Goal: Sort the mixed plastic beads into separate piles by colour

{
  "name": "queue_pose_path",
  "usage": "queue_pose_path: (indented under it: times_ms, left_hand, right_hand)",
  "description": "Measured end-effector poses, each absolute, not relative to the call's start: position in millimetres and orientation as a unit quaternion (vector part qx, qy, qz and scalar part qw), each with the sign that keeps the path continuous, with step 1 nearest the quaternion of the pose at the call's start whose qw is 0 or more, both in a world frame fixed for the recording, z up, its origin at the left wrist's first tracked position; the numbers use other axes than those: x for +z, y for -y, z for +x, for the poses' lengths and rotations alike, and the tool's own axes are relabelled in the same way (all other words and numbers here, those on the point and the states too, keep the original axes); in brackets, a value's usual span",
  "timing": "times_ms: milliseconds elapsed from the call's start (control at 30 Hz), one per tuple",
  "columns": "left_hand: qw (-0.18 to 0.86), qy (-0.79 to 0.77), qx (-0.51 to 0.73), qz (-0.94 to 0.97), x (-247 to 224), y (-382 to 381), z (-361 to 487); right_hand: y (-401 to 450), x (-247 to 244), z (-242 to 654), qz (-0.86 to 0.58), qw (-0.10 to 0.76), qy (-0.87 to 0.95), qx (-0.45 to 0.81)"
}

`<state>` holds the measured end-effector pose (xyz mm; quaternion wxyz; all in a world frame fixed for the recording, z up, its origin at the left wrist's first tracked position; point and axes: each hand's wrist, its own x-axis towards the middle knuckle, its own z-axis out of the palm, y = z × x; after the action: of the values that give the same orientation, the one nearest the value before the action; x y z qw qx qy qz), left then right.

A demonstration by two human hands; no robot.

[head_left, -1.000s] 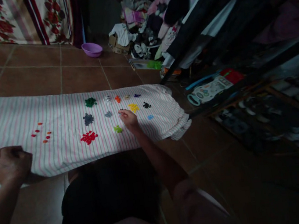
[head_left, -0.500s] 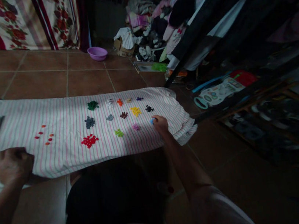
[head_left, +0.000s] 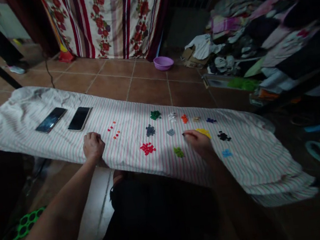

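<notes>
My left hand (head_left: pixel 93 145) rests curled on the striped cloth (head_left: pixel 113 150); whatever its fingers may enclose is hidden. Close to it lie several small red and orange pieces (head_left: pixel 116 135). Over the middle of the cloth, my right hand (head_left: pixel 199 142) has its thumb and finger pinched together, a tiny dark spot at the tips. It partly covers the yellow pile (head_left: pixel 203 133). Around it are a light grey pile (head_left: pixel 170 132), a lime green pile (head_left: pixel 178 152), an orange pile (head_left: pixel 184 118) and a light blue pile (head_left: pixel 227 153). The brown and pink piles are hidden by the hand.
Further piles are red (head_left: pixel 147 148), dark grey (head_left: pixel 150 130), dark green (head_left: pixel 155 115), white (head_left: pixel 172 117), beige (head_left: pixel 196 119), dark blue (head_left: pixel 211 120) and black (head_left: pixel 224 136). Two phones (head_left: pixel 80 118) lie at left. Beyond stands a purple basin (head_left: pixel 163 63).
My view has swung left, bringing both phones into sight. My right hand has moved left from the light blue pile to beside the yellow one. My left hand stays curled on the cloth.
</notes>
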<state>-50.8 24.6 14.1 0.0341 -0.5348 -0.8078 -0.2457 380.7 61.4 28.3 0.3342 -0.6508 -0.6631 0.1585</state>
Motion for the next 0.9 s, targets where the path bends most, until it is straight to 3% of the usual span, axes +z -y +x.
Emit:
queue_pose_path:
  times_ms: [167,367,533,667,767,900]
  left_hand:
    - [0.05,0.799,-0.25,-0.545,7,-27,-56]
    - [0.053,0.794,-0.256,-0.549,5,-28,-56]
    - [0.052,0.793,-0.25,-0.553,6,-28,-56]
    - [0.051,0.797,-0.246,-0.55,8,-27,-55]
    - [0.043,0.803,-0.244,-0.542,10,-25,-53]
    - [0.034,0.807,-0.245,-0.537,14,-23,-51]
  right_hand:
    - [-83,22,229,-0.493,0.305,0.761,0.29]
    - [-98,24,116,-0.418,0.222,0.843,0.258]
    - [-109,14,100,-0.452,0.153,0.855,0.203]
    - [-108,12,102,-0.485,0.146,0.836,0.209]
    - [-106,18,104,-0.501,0.161,0.819,0.23]
    - [-102,27,125,-0.501,0.244,0.788,0.261]
